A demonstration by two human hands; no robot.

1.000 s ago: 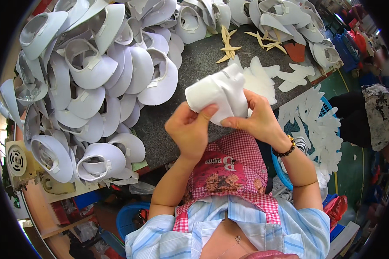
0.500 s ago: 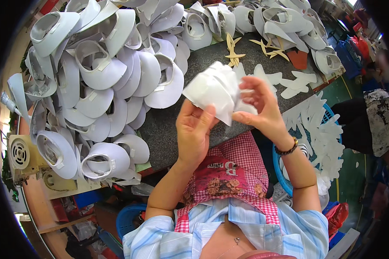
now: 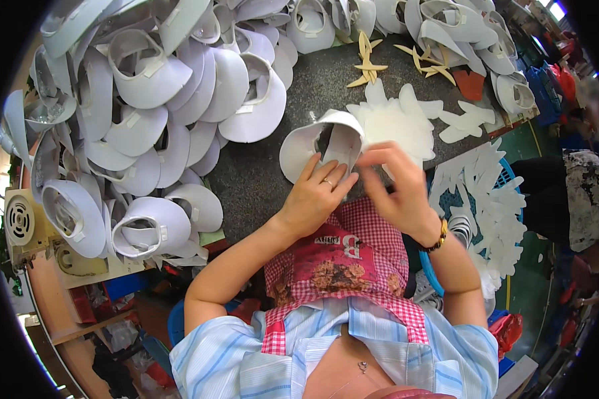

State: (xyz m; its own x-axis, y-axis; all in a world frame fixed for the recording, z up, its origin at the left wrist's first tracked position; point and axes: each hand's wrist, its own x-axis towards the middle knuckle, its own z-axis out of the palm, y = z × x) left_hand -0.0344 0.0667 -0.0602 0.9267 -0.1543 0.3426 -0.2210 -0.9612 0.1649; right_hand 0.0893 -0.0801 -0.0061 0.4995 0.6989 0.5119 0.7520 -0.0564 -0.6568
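Note:
A white visor-shaped piece (image 3: 296,154), with a wide brim and a hollow ring, rests on the dark tabletop in front of me. Its brim points left and its opening faces me. My left hand (image 3: 321,196) holds it by the near edge, fingers spread over the rim and reaching into the hollow. Beside its right edge is my right hand (image 3: 398,193), index finger bent towards the rim and thumb apart, slightly blurred. I see nothing between those fingers. Just beyond my right hand lie flat white cut-out pieces (image 3: 396,130), heaped loosely.
Many finished-looking white visors (image 3: 146,73) are piled across the table's left and back. Tan pointed strips (image 3: 366,66) and a reddish-brown patch (image 3: 469,85) lie at the back. A blue basket (image 3: 432,269) with white cut-outs (image 3: 489,206) stands at the right. A beige machine (image 3: 21,218) sits far left.
The white visor came down from the raised hands to the tabletop and turned, its opening now facing me. My left hand shifted onto its near edge; my right hand moved lower.

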